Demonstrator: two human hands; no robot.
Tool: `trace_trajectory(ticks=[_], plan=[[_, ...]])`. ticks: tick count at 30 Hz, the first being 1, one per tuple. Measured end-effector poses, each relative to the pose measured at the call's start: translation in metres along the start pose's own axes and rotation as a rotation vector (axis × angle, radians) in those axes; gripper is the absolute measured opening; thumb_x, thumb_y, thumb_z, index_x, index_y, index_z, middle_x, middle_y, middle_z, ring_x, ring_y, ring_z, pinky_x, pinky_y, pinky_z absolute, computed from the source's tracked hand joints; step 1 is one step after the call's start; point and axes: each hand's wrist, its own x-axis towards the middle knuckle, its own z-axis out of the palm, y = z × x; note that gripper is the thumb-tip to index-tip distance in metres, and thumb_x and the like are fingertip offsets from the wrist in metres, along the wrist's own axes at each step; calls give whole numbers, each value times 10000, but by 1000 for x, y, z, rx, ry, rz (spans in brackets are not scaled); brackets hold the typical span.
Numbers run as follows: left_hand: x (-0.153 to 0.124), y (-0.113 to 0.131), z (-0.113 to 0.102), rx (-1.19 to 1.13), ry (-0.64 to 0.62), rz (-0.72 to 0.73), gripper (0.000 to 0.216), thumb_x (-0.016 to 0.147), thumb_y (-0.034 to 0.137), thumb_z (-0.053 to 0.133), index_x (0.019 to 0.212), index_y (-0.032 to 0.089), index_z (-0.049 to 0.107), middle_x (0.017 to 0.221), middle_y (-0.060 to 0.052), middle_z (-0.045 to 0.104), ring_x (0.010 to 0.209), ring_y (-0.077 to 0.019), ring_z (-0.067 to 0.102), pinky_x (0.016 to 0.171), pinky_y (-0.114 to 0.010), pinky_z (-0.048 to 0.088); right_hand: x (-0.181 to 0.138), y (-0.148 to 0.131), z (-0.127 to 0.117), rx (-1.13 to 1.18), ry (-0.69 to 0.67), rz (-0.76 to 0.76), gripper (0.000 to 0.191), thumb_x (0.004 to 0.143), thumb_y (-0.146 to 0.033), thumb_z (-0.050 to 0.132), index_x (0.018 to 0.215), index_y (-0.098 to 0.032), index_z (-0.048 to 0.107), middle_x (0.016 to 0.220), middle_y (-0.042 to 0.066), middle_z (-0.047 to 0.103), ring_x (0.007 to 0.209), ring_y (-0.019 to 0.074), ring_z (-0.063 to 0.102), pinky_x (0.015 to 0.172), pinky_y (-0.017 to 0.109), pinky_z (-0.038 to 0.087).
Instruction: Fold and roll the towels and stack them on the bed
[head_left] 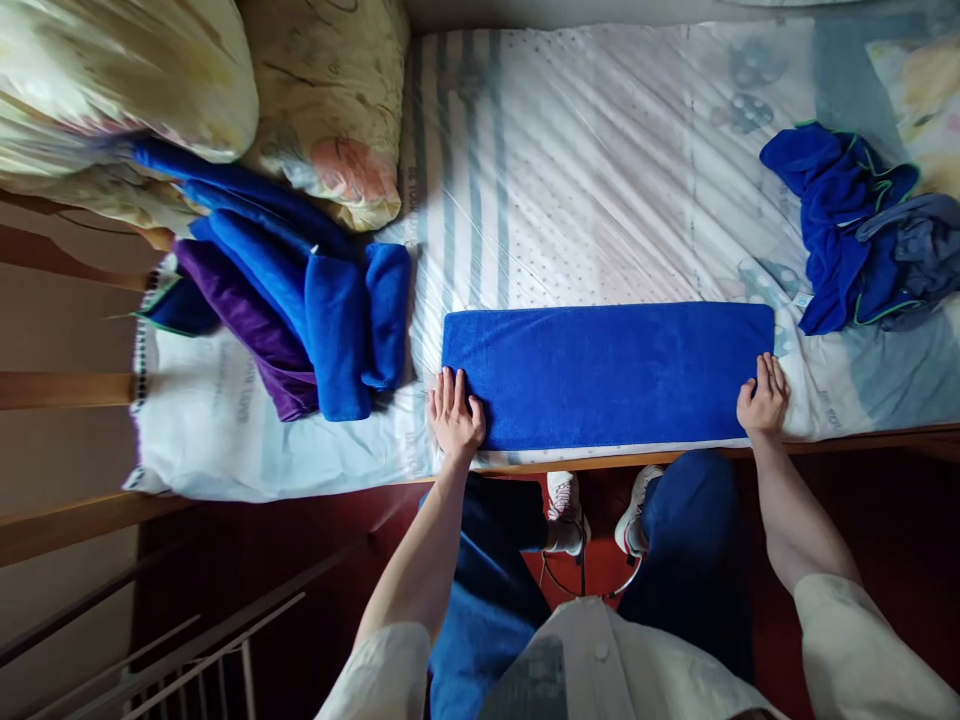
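A blue towel (607,372) lies folded into a long strip on the bed near its front edge. My left hand (454,414) rests flat on the towel's near left corner, fingers stretched out. My right hand (763,396) presses on the near right corner, fingers together and lying on the cloth. Neither hand grips anything that I can make out.
A stack of folded blue and purple towels (300,310) sits at the left of the bed (570,160). Loose blue and grey cloths (855,230) lie crumpled at the right. Pillows (330,100) are at the back left. A wooden bed rail (67,390) runs along the left.
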Motion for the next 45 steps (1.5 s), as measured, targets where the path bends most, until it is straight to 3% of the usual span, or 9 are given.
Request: trace_trajectory(ticks=[7,9,13,17,23,26,35,40,45], plan=[[1,2,1,-101,43,4,668,965,319,435,1612,153,459,1700,-150,389,1624,-302,275,1333,-547,171,-4,-75,-32,170,80,295,430,878,-242,501,1235,-108,700,1436,255,647,1431,344,516,1229,626,329],[1,2,3,-129,39,-4,675,954,316,446,1610,158,462,1701,-149,389,1624,-309,272,1334,-551,160,-36,-122,-40,421,70,364,335,886,-330,557,1108,-144,726,1278,223,734,1255,331,647,1149,573,444],[3,2,4,-155,38,-29,678,945,316,461,1606,163,463,1702,-144,390,1625,-307,267,1342,-550,137,-134,-225,-36,1068,-226,731,442,843,-600,689,1015,-196,732,945,105,794,767,231,733,792,396,603],[3,7,1,-155,30,-38,644,955,298,462,1581,150,480,1702,-145,391,1622,-301,274,1352,-536,133,-187,-280,-26,1321,-320,1082,530,709,-618,840,997,-183,750,950,94,809,732,187,727,712,308,585],[17,31,-11,-152,97,-115,488,959,221,460,1418,125,597,1655,-152,462,1584,-333,330,1336,-593,180,-157,-270,-33,1386,-330,1170,427,712,-536,879,898,-173,749,974,84,821,757,150,727,673,234,552],[30,56,-10,-163,106,0,434,952,224,481,1343,137,649,1634,-138,491,1565,-342,342,1333,-602,185,-146,-267,-33,1391,-352,1286,351,732,-455,876,891,-175,736,961,70,815,734,136,718,629,212,531],[43,179,42,-79,-474,623,471,948,254,492,1373,208,692,1600,-97,548,1501,-304,449,1251,-525,386,-154,-294,-7,1560,-129,1464,410,693,-378,878,1035,-226,710,997,33,803,704,133,690,589,221,546],[66,228,52,6,-488,522,465,1000,275,460,1418,221,656,1649,-80,490,1457,-311,489,1178,-517,469,-158,-289,-1,1605,-138,1508,331,659,-377,908,835,-215,680,817,6,765,636,115,655,536,205,509],[97,242,55,-31,-500,391,506,983,241,480,1471,207,610,1668,-84,462,1409,-326,536,1150,-502,504,-174,-284,-3,1610,-177,1414,357,671,-451,897,813,-225,660,739,-25,722,608,112,638,558,225,525]])
